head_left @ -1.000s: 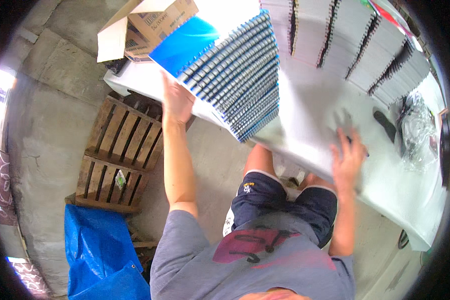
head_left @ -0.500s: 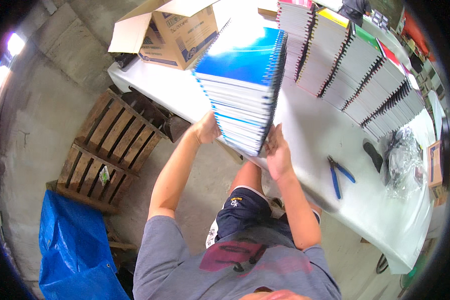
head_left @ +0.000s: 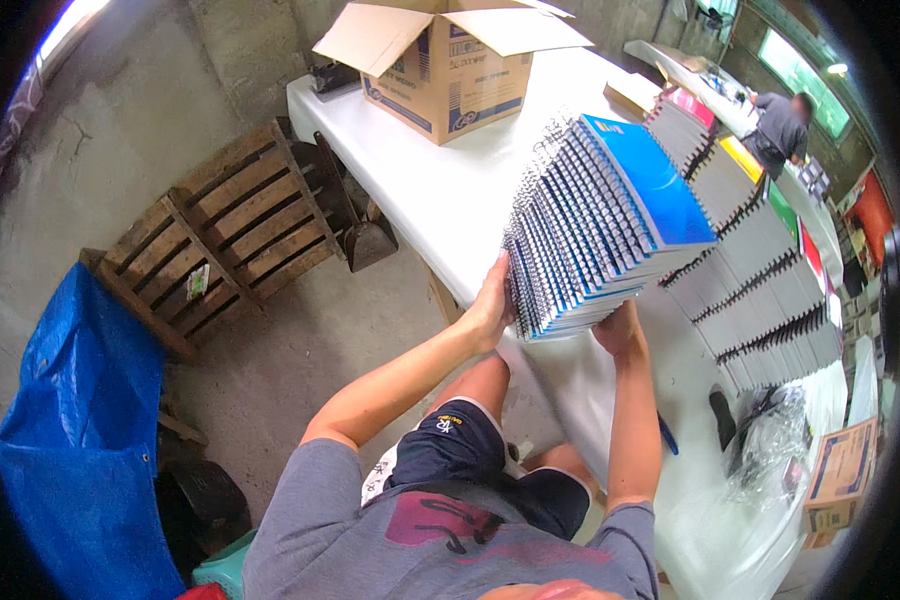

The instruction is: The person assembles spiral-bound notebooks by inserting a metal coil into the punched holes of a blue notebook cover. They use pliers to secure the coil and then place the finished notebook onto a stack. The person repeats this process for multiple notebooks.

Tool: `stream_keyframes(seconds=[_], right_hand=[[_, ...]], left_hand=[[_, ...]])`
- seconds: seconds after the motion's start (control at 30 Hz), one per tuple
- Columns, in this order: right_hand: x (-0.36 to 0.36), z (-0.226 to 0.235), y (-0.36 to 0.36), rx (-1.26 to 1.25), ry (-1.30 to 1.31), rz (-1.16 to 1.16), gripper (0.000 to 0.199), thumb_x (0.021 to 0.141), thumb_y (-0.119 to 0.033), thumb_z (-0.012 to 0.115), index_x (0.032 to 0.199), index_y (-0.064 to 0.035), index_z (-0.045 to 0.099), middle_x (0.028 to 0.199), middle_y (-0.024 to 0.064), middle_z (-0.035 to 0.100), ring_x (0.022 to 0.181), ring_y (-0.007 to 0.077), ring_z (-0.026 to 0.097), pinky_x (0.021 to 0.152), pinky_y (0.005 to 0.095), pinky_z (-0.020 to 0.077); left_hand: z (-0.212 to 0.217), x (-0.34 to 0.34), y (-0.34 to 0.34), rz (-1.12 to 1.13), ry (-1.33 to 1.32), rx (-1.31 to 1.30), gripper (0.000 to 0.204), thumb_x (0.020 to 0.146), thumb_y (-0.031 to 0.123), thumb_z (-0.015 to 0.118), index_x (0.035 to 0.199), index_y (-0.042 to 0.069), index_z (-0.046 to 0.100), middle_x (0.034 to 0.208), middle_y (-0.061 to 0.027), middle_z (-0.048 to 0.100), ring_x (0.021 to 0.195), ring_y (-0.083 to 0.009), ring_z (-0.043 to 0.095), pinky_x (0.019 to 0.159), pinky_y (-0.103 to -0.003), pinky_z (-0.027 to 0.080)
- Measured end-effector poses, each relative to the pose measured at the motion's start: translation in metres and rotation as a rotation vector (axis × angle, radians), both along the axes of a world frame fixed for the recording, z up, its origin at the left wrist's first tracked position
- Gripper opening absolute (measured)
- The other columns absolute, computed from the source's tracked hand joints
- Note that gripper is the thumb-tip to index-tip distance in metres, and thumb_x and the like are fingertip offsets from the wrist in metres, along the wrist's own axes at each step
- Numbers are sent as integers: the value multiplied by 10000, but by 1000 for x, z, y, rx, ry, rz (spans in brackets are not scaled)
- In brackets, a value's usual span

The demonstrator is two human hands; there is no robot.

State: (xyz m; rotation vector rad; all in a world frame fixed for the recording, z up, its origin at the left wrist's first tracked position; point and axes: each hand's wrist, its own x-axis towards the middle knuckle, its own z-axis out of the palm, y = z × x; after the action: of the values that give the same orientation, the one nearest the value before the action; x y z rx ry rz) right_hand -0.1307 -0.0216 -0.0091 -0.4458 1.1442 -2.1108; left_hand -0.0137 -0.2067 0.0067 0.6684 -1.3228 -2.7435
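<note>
A tall stack of spiral-bound notebooks with blue covers [head_left: 595,230] leans over the white table [head_left: 440,190], its wire spines facing me. My left hand [head_left: 493,298] presses against the stack's left side near the bottom. My right hand [head_left: 620,328] supports it from underneath at the right. Both hands carry the stack just above the table's near edge.
More rows of spiral notebooks [head_left: 760,270] lie fanned on the table to the right. An open cardboard box [head_left: 450,60] stands at the table's far end. A wooden pallet [head_left: 220,240] and blue tarp [head_left: 80,440] lie on the floor left. Another person [head_left: 780,125] stands far back.
The stack has turned so its spines face me and moved right along the table. My right hand went from the tabletop to under the stack.
</note>
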Motion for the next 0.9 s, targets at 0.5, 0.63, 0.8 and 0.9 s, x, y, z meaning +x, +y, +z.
stream_keyframes(seconds=[0.5, 0.63, 0.8, 0.9], right_hand=[[130, -4, -50, 1384, 809, -697, 1352, 505, -479, 842, 1420, 67, 8, 1452, 289, 179, 1319, 387, 289, 1040, 488, 256], [102, -21, -37, 1309, 911, -700, 1317, 475, -473, 850, 1404, 68, 89, 1405, 260, 291, 1287, 382, 329, 1008, 561, 246], [47, -8, 11, 891, 803, -202, 1195, 443, -353, 895, 1369, 30, 244, 1306, 190, 429, 1217, 326, 431, 1024, 399, 332], [28, -6, 28, 885, 816, -51, 1003, 419, -231, 916, 1275, -12, 440, 1244, 130, 512, 1165, 268, 477, 1002, 365, 378]], left_hand=[[-11, -81, -107, -694, 465, -1302, 663, 516, 106, 840, 1124, 13, 593, 1029, -128, 662, 987, -208, 590, 939, -323, 405], [-10, -51, -106, -538, 388, -1195, 537, 526, 125, 853, 1013, 7, 658, 916, -105, 693, 837, -166, 630, 815, -288, 475], [-8, 5, -82, -341, 296, -1225, 479, 564, 230, 860, 954, 11, 691, 818, -104, 698, 742, -153, 647, 729, -297, 502], [-14, 30, -57, -199, 259, -1291, 439, 609, 322, 824, 922, 37, 708, 772, -155, 679, 672, -223, 651, 667, -335, 500]])
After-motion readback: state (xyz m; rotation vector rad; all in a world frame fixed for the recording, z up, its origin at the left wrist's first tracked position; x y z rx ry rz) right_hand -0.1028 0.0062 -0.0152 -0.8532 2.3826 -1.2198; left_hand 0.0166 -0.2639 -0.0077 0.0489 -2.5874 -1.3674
